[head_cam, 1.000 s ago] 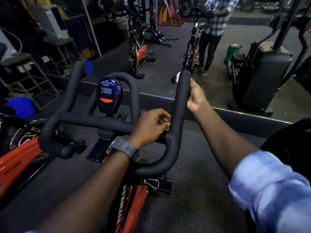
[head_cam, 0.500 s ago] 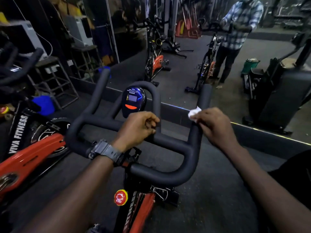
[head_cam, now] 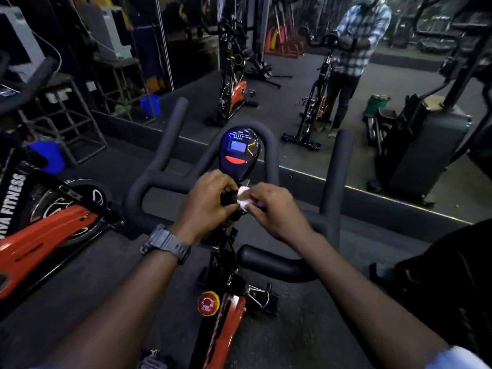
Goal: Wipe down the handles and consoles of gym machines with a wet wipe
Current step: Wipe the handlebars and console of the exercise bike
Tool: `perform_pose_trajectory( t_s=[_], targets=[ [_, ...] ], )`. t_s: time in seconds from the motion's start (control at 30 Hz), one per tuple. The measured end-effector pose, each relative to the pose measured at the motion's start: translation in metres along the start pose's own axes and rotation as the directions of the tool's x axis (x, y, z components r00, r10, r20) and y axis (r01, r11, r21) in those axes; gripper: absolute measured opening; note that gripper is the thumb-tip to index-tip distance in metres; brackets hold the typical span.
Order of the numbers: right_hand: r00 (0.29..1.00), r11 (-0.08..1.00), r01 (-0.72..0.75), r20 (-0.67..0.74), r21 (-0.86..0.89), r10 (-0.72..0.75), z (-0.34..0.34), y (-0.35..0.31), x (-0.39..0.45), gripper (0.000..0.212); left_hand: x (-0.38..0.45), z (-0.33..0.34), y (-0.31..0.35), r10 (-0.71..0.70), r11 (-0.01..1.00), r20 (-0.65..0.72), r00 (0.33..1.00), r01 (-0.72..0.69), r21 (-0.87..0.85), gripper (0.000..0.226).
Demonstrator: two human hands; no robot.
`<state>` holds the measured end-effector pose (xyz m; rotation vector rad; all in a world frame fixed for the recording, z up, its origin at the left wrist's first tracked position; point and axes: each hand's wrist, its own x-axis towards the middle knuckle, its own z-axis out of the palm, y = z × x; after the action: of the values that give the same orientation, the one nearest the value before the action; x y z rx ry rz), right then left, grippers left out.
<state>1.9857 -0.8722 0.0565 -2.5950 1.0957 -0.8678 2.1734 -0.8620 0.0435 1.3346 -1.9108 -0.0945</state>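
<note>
A spin bike with black foam handlebars (head_cam: 335, 179) stands right in front of me. Its oval console (head_cam: 238, 155) with a small lit screen sits between the bars. My left hand (head_cam: 206, 203) grips the centre of the crossbar just below the console. My right hand (head_cam: 274, 209) pinches a small white wet wipe (head_cam: 243, 199) and holds it against the bar beside my left hand. Both hands hide the middle of the crossbar.
A red knob (head_cam: 208, 303) sits on the orange frame below the bars. Another orange bike (head_cam: 40, 235) stands close on the left. A wall mirror (head_cam: 292, 75) ahead reflects bikes and a standing person. A dark machine (head_cam: 426, 145) is at the right.
My right hand has come off the right handlebar and moved left with the wipe to the centre of the crossbar. My left hand stays gripping the crossbar. The view has shifted.
</note>
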Motion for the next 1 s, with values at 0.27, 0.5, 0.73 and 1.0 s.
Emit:
perform_pose_trajectory(
  t_s=[0.27, 0.5, 0.73, 1.0],
  targets=[
    [0.994, 0.992, -0.095, -0.071, -0.087, 0.089, 0.008, -0.009, 0.018, 0.017, 0.002, -0.009, -0.019, -0.001, 1.0, 0.063, 0.998, 0.001, 0.008, 0.051],
    [0.986, 0.983, -0.135, -0.118, -0.125, 0.12, 0.002, -0.006, 0.018, 0.018, 0.006, -0.023, -0.04, -0.006, 0.996, 0.115, 0.993, 0.017, -0.092, 0.046],
    [0.995, 0.993, 0.099, -0.018, -0.067, -0.1, -0.001, 0.001, 0.003, 0.013, -0.002, -0.021, -0.046, 0.033, 0.999, 0.004, 0.999, -0.033, 0.02, 0.028],
    [0.977, 0.964, 0.198, 0.111, -0.175, -0.18, 0.005, -0.005, 0.019, 0.02, -0.002, -0.024, -0.044, -0.06, 0.998, -0.034, 0.998, 0.06, -0.027, 0.022]
  ],
)
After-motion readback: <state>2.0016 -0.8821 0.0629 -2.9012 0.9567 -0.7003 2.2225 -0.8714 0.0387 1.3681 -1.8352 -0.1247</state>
